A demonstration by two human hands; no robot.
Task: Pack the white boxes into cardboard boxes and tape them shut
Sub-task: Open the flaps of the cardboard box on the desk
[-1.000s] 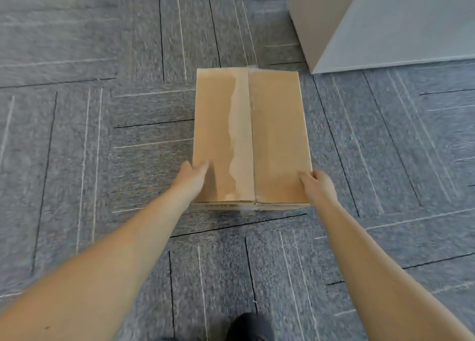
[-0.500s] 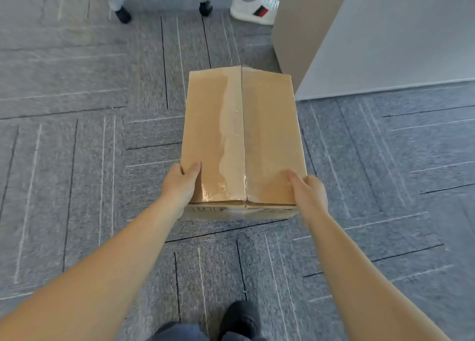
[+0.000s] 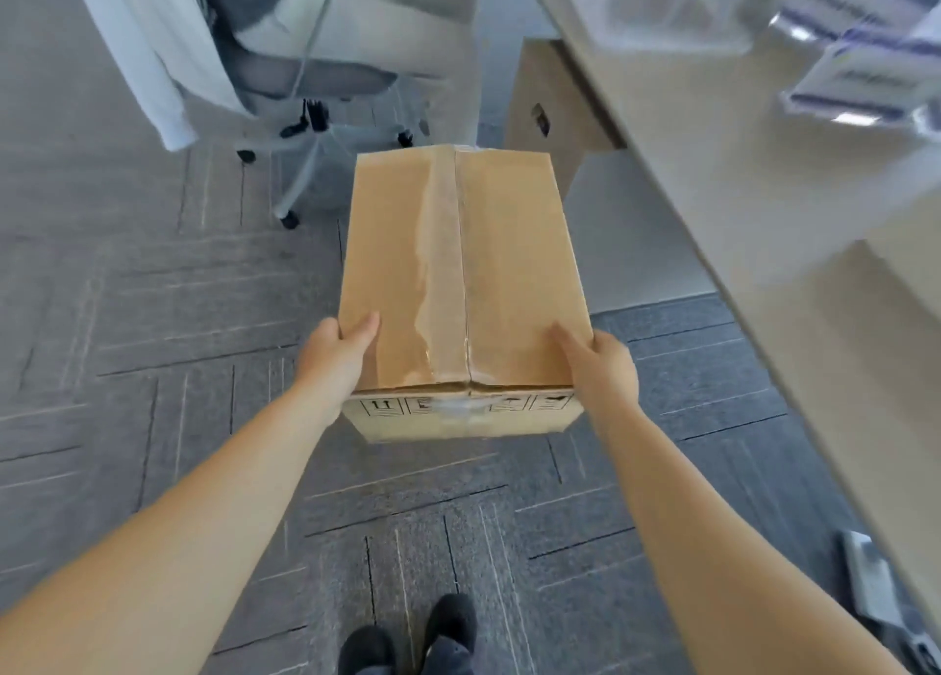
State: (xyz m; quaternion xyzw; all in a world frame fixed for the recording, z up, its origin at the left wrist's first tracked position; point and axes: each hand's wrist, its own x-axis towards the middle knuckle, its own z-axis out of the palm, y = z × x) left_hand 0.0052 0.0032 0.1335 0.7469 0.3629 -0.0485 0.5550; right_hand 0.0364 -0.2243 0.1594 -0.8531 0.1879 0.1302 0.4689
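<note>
A closed cardboard box point(image 3: 509, 262) with clear tape along its top seam hangs in the air above the grey carpet, in front of me. My left hand point(image 3: 333, 356) grips its near left corner, thumb on the top face. My right hand point(image 3: 603, 369) grips the near right corner the same way. Handling symbols are printed on the box's near side. The box's contents are hidden.
A beige table point(image 3: 764, 175) runs along the right, with blurred white packets point(image 3: 860, 78) on it. A seated person's legs point(image 3: 387, 17) and a wheeled office chair point(image 3: 305, 114) are beyond the box. My dark shoes point(image 3: 407, 639) show below. A grey object point(image 3: 870, 583) lies on the floor at right.
The box has come up off the carpet, held in both hands, and my view has tilted upward, bringing the chair, the seated person and the tabletop into sight.
</note>
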